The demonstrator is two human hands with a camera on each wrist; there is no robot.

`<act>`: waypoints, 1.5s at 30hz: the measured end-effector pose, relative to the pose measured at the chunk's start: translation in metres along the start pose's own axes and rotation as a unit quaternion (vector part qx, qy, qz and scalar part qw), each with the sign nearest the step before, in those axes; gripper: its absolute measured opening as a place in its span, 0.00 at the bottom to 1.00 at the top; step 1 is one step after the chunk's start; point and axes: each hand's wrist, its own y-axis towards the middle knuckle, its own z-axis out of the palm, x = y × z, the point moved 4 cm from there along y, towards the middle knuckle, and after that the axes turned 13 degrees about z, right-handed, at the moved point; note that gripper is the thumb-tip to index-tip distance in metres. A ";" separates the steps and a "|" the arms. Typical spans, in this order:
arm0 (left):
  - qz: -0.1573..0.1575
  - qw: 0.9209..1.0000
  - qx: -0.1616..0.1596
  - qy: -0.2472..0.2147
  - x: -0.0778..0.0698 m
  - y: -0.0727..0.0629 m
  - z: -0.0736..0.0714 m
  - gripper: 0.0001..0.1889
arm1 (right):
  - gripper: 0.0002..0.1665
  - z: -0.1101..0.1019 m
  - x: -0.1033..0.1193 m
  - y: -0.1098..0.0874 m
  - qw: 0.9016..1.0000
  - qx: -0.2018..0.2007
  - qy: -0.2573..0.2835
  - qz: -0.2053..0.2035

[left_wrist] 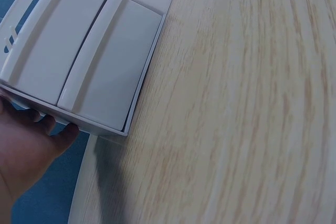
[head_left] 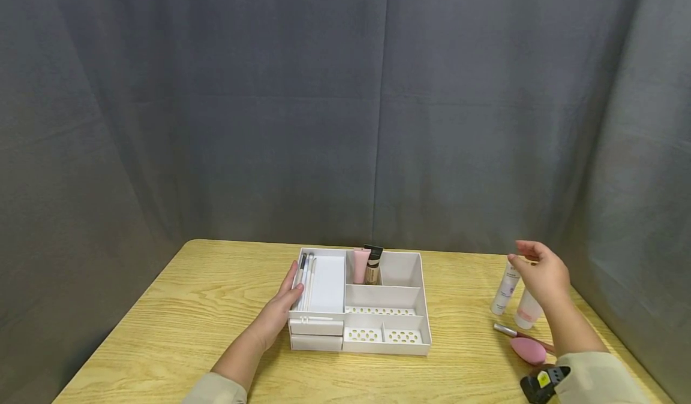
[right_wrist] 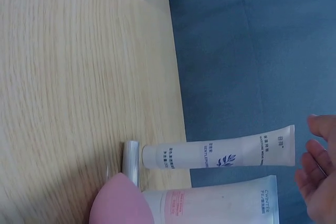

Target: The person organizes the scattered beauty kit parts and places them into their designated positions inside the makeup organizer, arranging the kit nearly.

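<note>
Our left hand (head_left: 279, 313) rests unclenched against the left side of the white organizer (head_left: 385, 348); our right hand (head_left: 546, 278), empty and loosely curved, is near the slim white tube (head_left: 504, 291) standing on the surface (head_left: 459, 338).

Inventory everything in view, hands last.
Curtain: one, grey, behind
Table: one, yellowish, below
Organizer: one, white, on the table
Drawers: two, white, organizer's front left
Brushes: about three, dark and white, left tray
Small tube: one, pink, back compartment
Foundation tube: one, black and beige, beside it
Slim tube: one, white, table's right
Wide tube: one, white and pink, beside it
Stick: one, silver and brown, table's right
Makeup sponge: one, pink, beside that stick
Wrist camera: one, black, right wrist
Sleeves: two, beige, both arms
Left hand: one, organizer's left wall
Right hand: one, by the slim tube
</note>
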 end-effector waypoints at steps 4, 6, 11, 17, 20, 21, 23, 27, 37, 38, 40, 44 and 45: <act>0.002 1.000 0.000 -0.001 0.000 0.000 0.000 0.34 | 0.31 0.000 -0.004 0.004 1.000 0.013 -0.025 0.007; 0.004 1.000 0.001 -0.003 0.000 0.001 0.000 0.34 | 0.32 0.000 -0.007 0.005 0.999 0.023 -0.038 0.009; 0.005 1.000 0.001 -0.006 -0.001 0.000 0.000 0.34 | 0.34 0.002 -0.010 0.008 0.997 0.045 -0.059 0.017; 0.003 1.000 0.003 -0.006 -0.003 -0.002 0.000 0.34 | 0.33 0.003 -0.013 0.009 0.995 0.051 -0.080 0.016; 0.002 1.000 0.004 -0.006 -0.004 -0.003 0.000 0.33 | 0.31 0.003 -0.014 0.009 0.995 0.046 -0.085 0.005; 0.002 1.000 0.003 -0.006 -0.003 -0.003 0.000 0.34 | 0.31 0.003 -0.014 0.008 0.995 0.044 -0.086 0.002; 0.003 1.000 0.005 -0.007 -0.003 -0.003 0.000 0.34 | 0.29 0.003 -0.013 0.008 0.995 0.040 -0.091 -0.002; 0.003 1.000 0.006 -0.007 -0.004 -0.003 0.000 0.34 | 0.28 0.005 -0.012 0.008 0.994 0.040 -0.099 -0.003; 0.004 1.000 0.004 -0.011 -0.001 0.000 0.000 0.34 | 0.24 0.009 -0.010 0.011 0.993 0.028 -0.110 -0.025; 0.004 1.000 0.003 -0.012 0.000 0.000 0.000 0.34 | 0.23 0.009 -0.010 0.011 0.993 0.027 -0.111 -0.028; 0.003 1.000 0.003 -0.010 0.001 0.000 0.000 0.34 | 0.23 0.010 -0.009 0.011 0.993 0.023 -0.111 -0.033; 0.000 1.000 0.003 -0.006 0.001 0.000 0.000 0.34 | 0.21 0.011 -0.008 0.010 0.993 0.014 -0.110 -0.045; 0.000 1.000 0.004 -0.004 0.001 0.000 0.000 0.34 | 0.21 0.011 -0.007 0.010 0.993 0.010 -0.110 -0.048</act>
